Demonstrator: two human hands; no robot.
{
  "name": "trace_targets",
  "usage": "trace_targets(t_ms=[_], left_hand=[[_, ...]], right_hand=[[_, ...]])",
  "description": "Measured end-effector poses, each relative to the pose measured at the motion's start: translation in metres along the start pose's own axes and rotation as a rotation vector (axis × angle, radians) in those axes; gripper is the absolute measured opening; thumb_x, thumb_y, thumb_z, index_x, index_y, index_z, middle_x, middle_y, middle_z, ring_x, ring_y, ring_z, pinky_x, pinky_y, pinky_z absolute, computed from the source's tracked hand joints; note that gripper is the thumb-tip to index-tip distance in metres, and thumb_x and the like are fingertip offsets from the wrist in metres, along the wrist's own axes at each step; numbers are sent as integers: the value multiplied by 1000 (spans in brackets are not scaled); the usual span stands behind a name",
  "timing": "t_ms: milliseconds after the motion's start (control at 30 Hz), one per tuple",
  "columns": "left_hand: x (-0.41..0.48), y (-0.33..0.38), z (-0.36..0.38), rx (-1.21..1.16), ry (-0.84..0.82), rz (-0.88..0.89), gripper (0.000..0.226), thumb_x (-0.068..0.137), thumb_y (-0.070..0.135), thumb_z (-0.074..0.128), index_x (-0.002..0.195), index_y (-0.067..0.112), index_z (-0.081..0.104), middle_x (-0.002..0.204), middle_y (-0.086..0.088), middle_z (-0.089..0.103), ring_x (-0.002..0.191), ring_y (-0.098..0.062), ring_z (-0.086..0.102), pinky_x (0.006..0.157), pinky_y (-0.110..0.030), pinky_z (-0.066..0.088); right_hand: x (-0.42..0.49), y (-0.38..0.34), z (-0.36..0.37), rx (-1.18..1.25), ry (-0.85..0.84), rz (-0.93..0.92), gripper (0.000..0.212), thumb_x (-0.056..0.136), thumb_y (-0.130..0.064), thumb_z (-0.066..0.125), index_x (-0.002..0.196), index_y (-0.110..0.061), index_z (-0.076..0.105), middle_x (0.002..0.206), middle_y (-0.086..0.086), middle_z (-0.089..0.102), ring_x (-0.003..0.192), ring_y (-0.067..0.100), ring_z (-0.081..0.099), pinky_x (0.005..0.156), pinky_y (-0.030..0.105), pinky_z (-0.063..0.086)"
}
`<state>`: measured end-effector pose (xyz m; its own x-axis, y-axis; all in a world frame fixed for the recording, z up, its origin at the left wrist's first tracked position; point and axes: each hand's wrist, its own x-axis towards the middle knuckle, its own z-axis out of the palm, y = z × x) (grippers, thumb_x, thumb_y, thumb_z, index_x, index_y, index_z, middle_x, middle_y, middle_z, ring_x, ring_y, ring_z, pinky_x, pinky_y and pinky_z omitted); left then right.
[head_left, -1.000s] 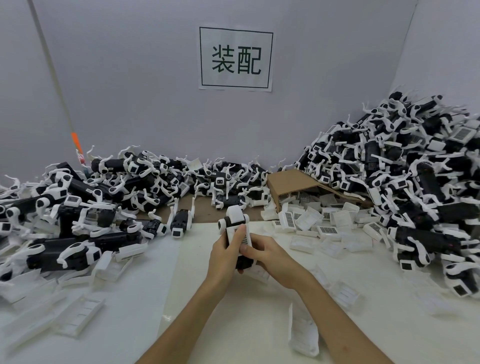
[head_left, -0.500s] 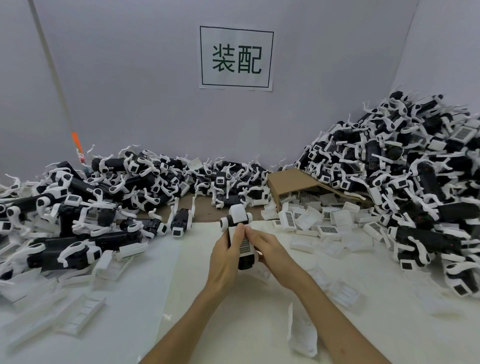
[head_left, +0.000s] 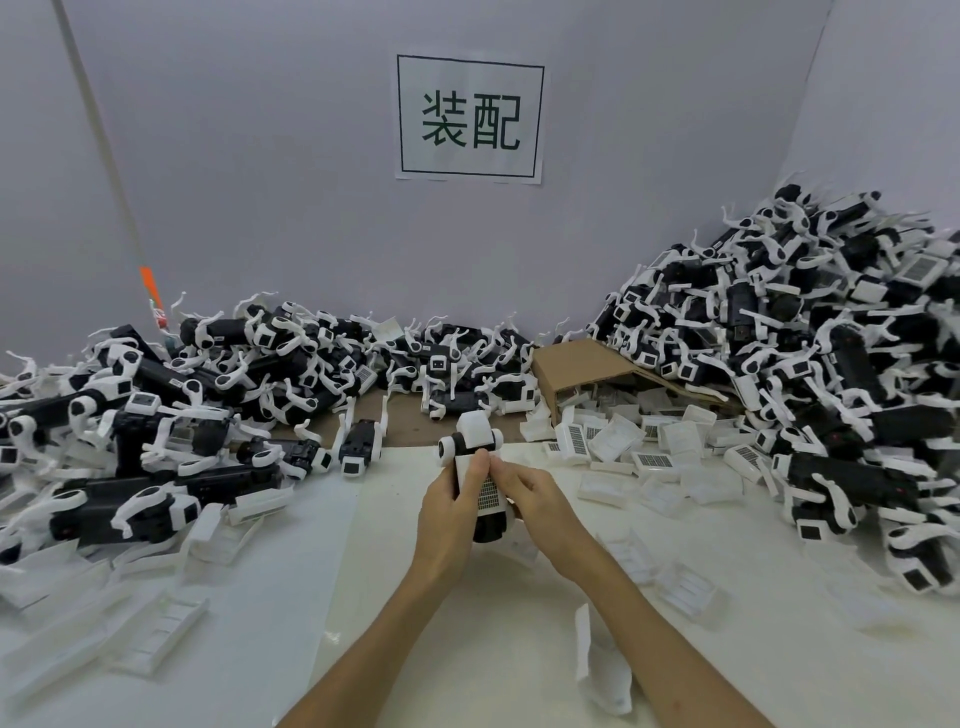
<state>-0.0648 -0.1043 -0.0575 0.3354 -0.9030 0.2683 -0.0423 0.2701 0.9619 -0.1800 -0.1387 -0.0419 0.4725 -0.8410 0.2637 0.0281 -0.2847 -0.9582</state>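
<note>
Left grip (head_left: 448, 512), right grip (head_left: 540, 500) round toy (head_left: 475, 440)

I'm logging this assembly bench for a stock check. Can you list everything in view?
held toy unit: one, black and white, upright over the table's centre
left pile of toy units: many, black and white, from the left side round to the back wall
right pile of toy units: many, black and white, heaped high on the right
grille covers: many, white, spilling from the cardboard box
cardboard box: one, brown, on its side, back right of centre
trays: several, white, front left
sign: one, white with dark characters, back wall
table: one, white, under everything
left hand: one, grips the held toy unit's body
right hand: one, pinches its grille side
</note>
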Motion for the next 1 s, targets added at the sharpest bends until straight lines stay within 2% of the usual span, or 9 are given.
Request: trace_targets(t_ms=[67, 133, 233, 333, 467, 600, 767, 867, 1000], left_hand=[[0, 1, -1, -33, -87, -2, 41, 95, 52, 54, 121, 23, 66, 105, -5, 75, 102, -22, 71, 92, -43, 57], [-1, 1, -1, -71, -201, -22, 45, 87, 45, 61, 127, 24, 61, 113, -4, 73, 107, -19, 70, 94, -38, 56], [-3, -2, 2, 5, -290, -35, 50, 82, 23, 73, 129, 17, 55, 111, -5, 72, 103, -15, 71, 86, -30, 58], [-5, -4, 5, 63, -256, 2, 48, 79, 20, 76, 123, 14, 58, 104, -3, 73, 96, -12, 72, 78, -25, 57], [-7, -4, 9, 82, -240, 27, 44, 73, 27, 74, 115, 20, 61, 95, 3, 75, 90, -10, 73, 72, -20, 56], [-6, -5, 10, 120, -246, 39, 37, 76, 29, 75, 110, 29, 61, 94, 10, 75, 91, -8, 73, 75, -23, 58], [-2, -5, 8, 182, -232, 28, 46, 66, 35, 79, 109, 31, 63, 97, 7, 75, 96, -11, 72, 87, -38, 59], [0, -6, 5, 255, -220, 20, 49, 64, 36, 77, 110, 33, 61, 98, 8, 75, 97, -12, 72, 89, -45, 58], [-3, -9, 4, 406, -160, 31, 44, 68, 39, 75, 106, 39, 54, 90, 17, 73, 84, -3, 71, 78, -36, 62]], right_hand=[[0, -1, -1, 111, -32, 56, 46, 98, -54, 49, 118, -18, 70, 111, 7, 74, 107, 21, 70, 90, 34, 57], [0, -4, -2, 153, -13, 90, 40, 97, -54, 49, 114, -26, 72, 112, 6, 74, 106, 21, 70, 84, 30, 57], [1, -7, -6, 141, 26, 126, 49, 87, -60, 51, 104, -20, 74, 101, 8, 75, 94, 19, 71, 77, 25, 56], [2, -4, -8, 116, 34, 132, 51, 87, -60, 52, 104, -16, 73, 95, 5, 75, 89, 17, 71, 75, 23, 55], [5, -2, -11, 99, 57, 153, 49, 93, -57, 50, 103, -15, 74, 98, 10, 76, 89, 20, 72, 83, 32, 57], [5, -2, -15, 119, 53, 155, 56, 82, -64, 52, 101, -16, 75, 99, 10, 76, 90, 19, 72, 83, 30, 56], [3, -4, -11, 91, 73, 156, 53, 81, -65, 49, 96, -21, 76, 96, 5, 77, 90, 14, 72, 77, 21, 55], [2, -3, -6, 111, 34, 161, 48, 85, -64, 45, 95, -30, 78, 101, 0, 77, 97, 12, 72, 83, 23, 54], [0, -4, -6, 180, -6, 162, 41, 89, -61, 50, 103, -33, 76, 112, 1, 75, 108, 13, 69, 94, 25, 52]])
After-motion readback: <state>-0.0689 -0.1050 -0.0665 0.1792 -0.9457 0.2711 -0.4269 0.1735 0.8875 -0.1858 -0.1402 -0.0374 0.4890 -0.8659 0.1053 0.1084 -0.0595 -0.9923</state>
